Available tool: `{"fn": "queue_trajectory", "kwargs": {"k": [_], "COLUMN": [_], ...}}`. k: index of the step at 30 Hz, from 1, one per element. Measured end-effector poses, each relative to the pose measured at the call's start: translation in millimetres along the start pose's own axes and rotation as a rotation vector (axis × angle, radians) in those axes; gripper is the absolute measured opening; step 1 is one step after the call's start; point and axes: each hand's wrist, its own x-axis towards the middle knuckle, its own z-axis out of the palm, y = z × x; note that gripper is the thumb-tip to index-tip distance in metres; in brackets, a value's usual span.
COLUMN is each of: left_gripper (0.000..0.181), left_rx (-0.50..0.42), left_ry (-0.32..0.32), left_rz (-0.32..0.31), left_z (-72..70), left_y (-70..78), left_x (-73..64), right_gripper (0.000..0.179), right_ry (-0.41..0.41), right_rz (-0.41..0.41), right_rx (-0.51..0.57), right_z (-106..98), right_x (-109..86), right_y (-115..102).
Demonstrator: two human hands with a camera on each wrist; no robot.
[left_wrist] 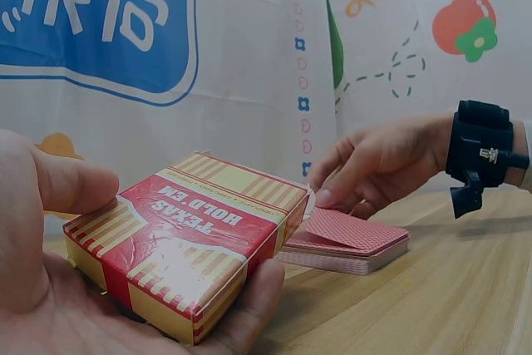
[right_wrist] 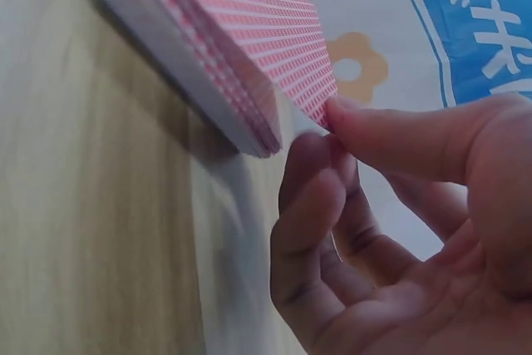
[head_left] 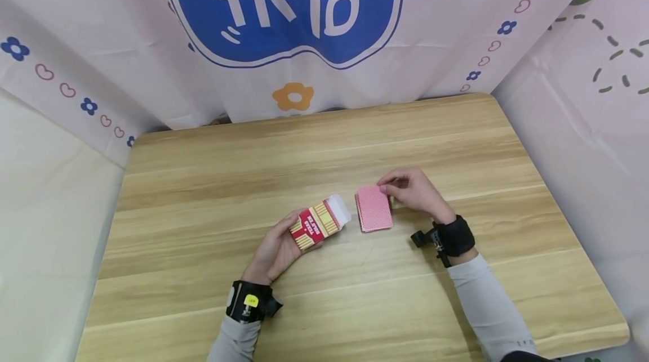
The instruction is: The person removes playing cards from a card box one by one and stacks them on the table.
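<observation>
A red and yellow card box [head_left: 316, 223] labelled "TEXAS HOLD'EM" lies in my left hand [head_left: 276, 252], gripped between the thumb and fingers. Its white flap [head_left: 338, 210] stands out at the end facing the cards. To the right of the box, a deck of playing cards [left_wrist: 366, 262] rests on the table with red-patterned backs up. My right hand [head_left: 413, 188] pinches the far right corner of the top playing card [right_wrist: 274, 31] between thumb and fingers. That corner is lifted off the deck, as the right wrist view shows.
The wooden table [head_left: 243, 170] extends around both hands. Behind it hangs a white printed curtain [head_left: 365, 80], with more white cloth at both sides. Black camera straps [head_left: 455, 236] sit on both wrists.
</observation>
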Motion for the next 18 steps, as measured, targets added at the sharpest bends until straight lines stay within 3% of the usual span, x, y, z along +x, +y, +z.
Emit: {"fn": "queue_trajectory", "kwargs": {"k": [12,18], "left_gripper": [0.058,0.059], "left_rx": [0.010,0.017], "left_ry": [-0.015,-0.004], "left_rz": [0.009,-0.004], "left_z": [-0.8,-0.4], "left_y": [0.3,0.0], "left_x": [0.0,-0.7], "right_gripper": [0.006,0.006], "right_ry": [0.049,0.057], "right_rz": [-0.041,-0.023], "right_rx": [-0.111,-0.133], "right_z": [6.8,10.2], "right_x": [2.1,2.6], "right_y": [0.2,2.9]}}
